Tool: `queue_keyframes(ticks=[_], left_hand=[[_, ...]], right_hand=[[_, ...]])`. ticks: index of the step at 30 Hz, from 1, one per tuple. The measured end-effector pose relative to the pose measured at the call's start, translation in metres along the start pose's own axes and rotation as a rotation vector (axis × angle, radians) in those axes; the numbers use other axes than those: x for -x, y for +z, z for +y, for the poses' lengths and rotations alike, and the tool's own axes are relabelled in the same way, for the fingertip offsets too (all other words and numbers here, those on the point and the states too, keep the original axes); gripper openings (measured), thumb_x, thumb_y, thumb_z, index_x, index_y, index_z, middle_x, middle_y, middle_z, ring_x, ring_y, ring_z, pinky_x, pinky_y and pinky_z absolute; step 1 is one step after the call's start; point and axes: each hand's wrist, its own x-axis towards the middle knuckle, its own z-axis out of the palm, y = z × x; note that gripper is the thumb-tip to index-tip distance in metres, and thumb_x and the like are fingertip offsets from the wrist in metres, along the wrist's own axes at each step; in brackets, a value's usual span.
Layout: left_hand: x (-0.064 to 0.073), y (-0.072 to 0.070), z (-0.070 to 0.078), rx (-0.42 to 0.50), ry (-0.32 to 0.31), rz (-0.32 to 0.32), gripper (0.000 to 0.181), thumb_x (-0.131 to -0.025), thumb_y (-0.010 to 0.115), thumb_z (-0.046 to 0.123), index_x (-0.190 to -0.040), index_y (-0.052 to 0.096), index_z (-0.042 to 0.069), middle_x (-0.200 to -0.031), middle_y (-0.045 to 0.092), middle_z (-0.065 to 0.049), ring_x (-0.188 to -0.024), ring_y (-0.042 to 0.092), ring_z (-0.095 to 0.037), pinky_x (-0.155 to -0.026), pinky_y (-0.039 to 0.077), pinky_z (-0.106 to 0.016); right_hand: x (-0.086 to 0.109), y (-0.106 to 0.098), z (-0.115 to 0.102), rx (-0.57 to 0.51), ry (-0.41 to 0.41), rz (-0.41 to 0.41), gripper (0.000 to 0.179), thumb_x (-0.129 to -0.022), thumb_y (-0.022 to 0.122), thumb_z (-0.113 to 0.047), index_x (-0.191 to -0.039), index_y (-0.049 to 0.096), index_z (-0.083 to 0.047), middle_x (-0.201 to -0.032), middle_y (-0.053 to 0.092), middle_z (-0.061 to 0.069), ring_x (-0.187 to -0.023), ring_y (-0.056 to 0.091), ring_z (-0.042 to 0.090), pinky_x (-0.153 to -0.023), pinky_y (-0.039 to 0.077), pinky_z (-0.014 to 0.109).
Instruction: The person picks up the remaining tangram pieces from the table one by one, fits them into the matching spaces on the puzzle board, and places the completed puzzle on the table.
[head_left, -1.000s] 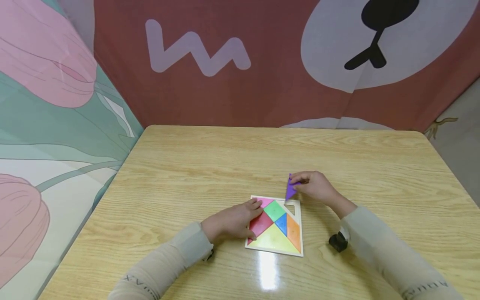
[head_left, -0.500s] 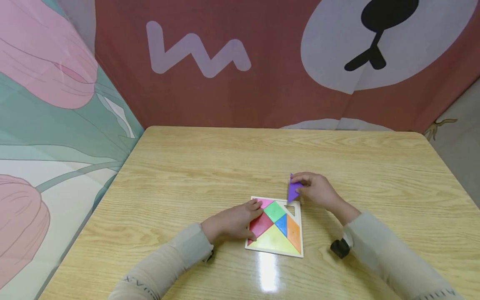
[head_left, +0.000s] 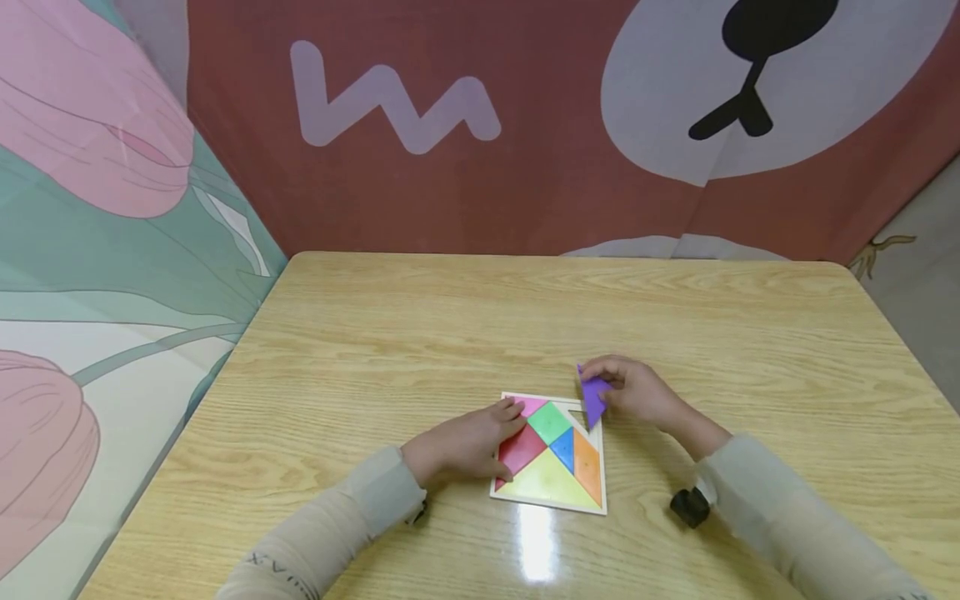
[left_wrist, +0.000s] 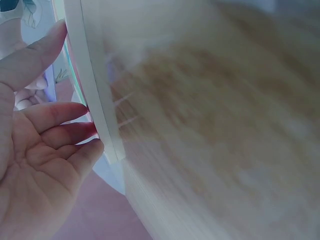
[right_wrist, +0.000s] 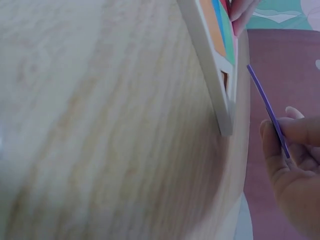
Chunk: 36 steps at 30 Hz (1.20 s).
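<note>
A square tangram tray [head_left: 543, 502] lies flat on the table, holding yellow [head_left: 546, 482], red, pink, green [head_left: 550, 422], blue and orange [head_left: 587, 468] pieces. Its far right corner shows a bare recess with a triangular cut-out, partly covered in the head view. My left hand [head_left: 467, 442] rests on the tray's left side, fingertips over the red and pink pieces. Between thumb and fingers, my right hand [head_left: 637, 393] pinches a purple triangle [head_left: 593, 395], which is tilted over that corner. Seen from the right wrist, the triangle [right_wrist: 268, 107] is edge-on, raised above the tray.
The wood-grain table [head_left: 375, 333] extends around the tray on all sides. Behind it hangs a reddish-brown cloth [head_left: 540, 183] with a cartoon print, and a floral cloth [head_left: 135, 275] covers the left side. A dark wrist device [head_left: 690, 507] sits below the right cuff.
My right hand has come slightly nearer and to the right, turning the purple triangle so its lower tip overlaps the tray's far right corner. My left hand has stayed in place.
</note>
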Motion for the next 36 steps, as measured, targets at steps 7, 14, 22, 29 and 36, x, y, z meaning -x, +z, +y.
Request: queue_keyframes(ticks=[7, 14, 22, 29, 36], left_hand=[[0.0, 0.0, 0.0, -0.007, 0.005, 0.006, 0.071, -0.074, 0.065, 0.029, -0.131, 0.033, -0.001, -0.138, 0.025, -0.014, -0.128, 0.014, -0.023, -0.102, 0.017, -0.026], [-0.001, -0.001, 0.0, -0.004, 0.001, 0.001, 0.071, -0.075, 0.065, 0.029, -0.131, 0.034, 0.0, -0.138, 0.025, -0.013, -0.128, 0.014, -0.022, -0.102, 0.017, -0.026], [0.0, -0.001, 0.001, -0.01, 0.007, 0.005, 0.071, -0.074, 0.065, 0.029, -0.131, 0.034, 0.0, -0.137, 0.025, -0.014, -0.128, 0.015, -0.023, -0.102, 0.017, -0.026], [0.0, -0.002, 0.001, -0.011, 0.008, 0.005, 0.071, -0.074, 0.065, 0.029, -0.131, 0.034, 0.0, -0.137, 0.025, -0.013, -0.128, 0.015, -0.023, -0.102, 0.017, -0.026], [0.0, -0.001, 0.001, 0.001, 0.004, 0.005, 0.071, -0.074, 0.065, 0.029, -0.131, 0.034, 0.0, -0.138, 0.025, -0.013, -0.128, 0.014, -0.023, -0.102, 0.017, -0.026]], right_hand=[[-0.001, 0.004, 0.004, 0.051, -0.077, -0.063, 0.035, -0.068, 0.044, 0.022, -0.095, 0.06, 0.006, -0.106, 0.054, 0.021, -0.098, 0.049, 0.033, -0.079, 0.044, 0.036], [-0.002, 0.006, 0.007, 0.264, -0.138, -0.106, 0.035, -0.069, 0.052, 0.018, -0.096, 0.063, -0.001, -0.103, 0.058, 0.012, -0.1, 0.049, 0.031, -0.081, 0.043, 0.04], [-0.003, 0.009, 0.004, 0.35, -0.17, -0.135, 0.036, -0.071, 0.056, 0.014, -0.105, 0.059, 0.002, -0.112, 0.054, 0.016, -0.107, 0.044, 0.035, -0.085, 0.04, 0.043], [-0.003, 0.01, 0.001, 0.417, -0.138, -0.153, 0.037, -0.072, 0.058, 0.01, -0.109, 0.055, 0.007, -0.106, 0.055, 0.019, -0.097, 0.051, 0.032, -0.077, 0.045, 0.039], [-0.005, 0.013, 0.001, 0.456, -0.184, -0.195, 0.033, -0.072, 0.059, 0.009, -0.105, 0.059, 0.005, -0.1, 0.058, 0.014, -0.089, 0.054, 0.025, -0.072, 0.046, 0.033]])
